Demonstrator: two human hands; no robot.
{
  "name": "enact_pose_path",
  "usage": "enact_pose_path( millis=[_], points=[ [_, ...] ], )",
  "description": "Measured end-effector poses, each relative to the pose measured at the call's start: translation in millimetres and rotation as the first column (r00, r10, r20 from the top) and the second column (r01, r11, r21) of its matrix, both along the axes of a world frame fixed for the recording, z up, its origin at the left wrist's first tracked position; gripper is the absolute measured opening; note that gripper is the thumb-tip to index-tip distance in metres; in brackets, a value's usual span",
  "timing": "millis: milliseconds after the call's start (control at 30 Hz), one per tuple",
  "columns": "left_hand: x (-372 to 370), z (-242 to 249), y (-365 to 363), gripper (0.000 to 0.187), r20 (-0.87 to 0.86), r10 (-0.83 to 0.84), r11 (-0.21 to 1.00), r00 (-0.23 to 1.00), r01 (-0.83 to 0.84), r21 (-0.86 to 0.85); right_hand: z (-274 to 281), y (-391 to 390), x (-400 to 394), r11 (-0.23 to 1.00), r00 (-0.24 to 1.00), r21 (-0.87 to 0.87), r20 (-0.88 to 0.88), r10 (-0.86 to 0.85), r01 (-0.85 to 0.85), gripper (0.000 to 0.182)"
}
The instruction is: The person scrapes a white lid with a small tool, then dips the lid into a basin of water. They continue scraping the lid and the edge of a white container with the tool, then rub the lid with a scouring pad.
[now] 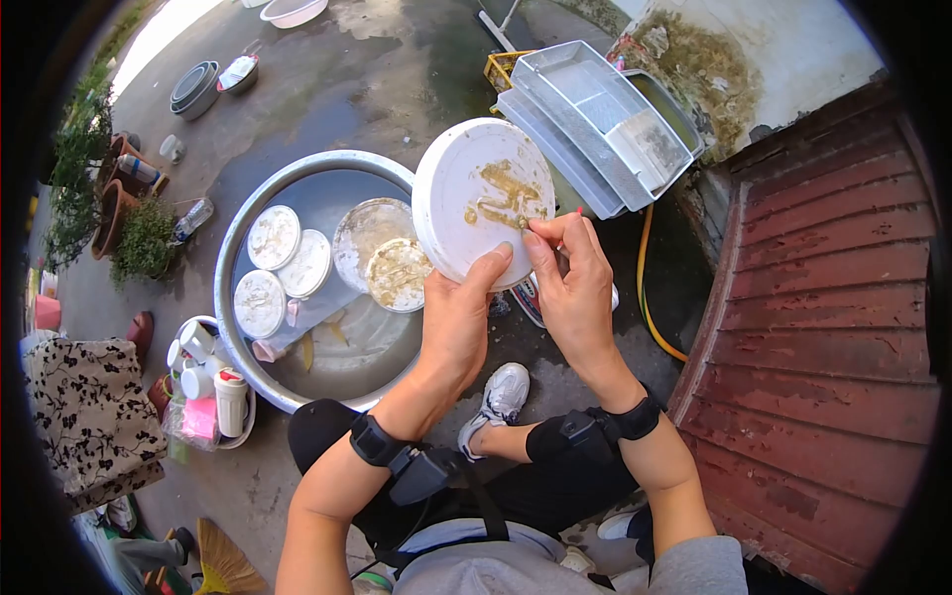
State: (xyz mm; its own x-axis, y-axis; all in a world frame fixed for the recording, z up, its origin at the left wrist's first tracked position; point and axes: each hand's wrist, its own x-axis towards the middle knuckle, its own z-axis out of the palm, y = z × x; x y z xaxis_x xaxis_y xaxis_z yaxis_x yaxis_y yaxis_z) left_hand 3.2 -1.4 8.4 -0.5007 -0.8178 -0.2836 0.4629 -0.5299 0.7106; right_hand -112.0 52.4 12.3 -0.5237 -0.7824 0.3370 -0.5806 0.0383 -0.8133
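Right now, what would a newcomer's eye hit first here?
Probably the big white lid smeared with brown residue, held up centre by the left hand and right hand. Next, the wide metal basin of water behind it, with round lids inside, then the red ridged panel at right.

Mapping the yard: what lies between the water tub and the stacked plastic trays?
Between them: a smeared white lid held in the left hand, right hand at its edge, as the head view shows.

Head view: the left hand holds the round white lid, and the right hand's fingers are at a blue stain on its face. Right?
Not quite: in the head view the stain is yellowish brown. The left hand does hold the round white lid, with the right hand at the stain.
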Motion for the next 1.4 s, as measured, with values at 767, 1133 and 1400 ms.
enact_pose_path(
  millis=[767, 1133, 1400],
  points=[
    [0, -7, 5, 0.041, 0.041, -0.03, 0.998, 0.999, 0.032, -0.057, 1, -1, -5, 1.0, 0.997, 0.0, -0.071, -0.021, 0.021, 0.012],
    [1, -2, -4, 0.04, 0.05, -0.05, 0.998, 0.997, 0.051, -0.021, 0, 2, -19, 0.997, 0.989, 0.053, -0.14, -0.04, 0.048, 0.013],
    [4, 0, -12, 0.041, 0.021, -0.039, 0.999, 0.999, 0.039, -0.035, -1, 4, -26, 0.998, 0.995, -0.001, -0.066, 0.069, -0.069, 0.014]
  ],
)
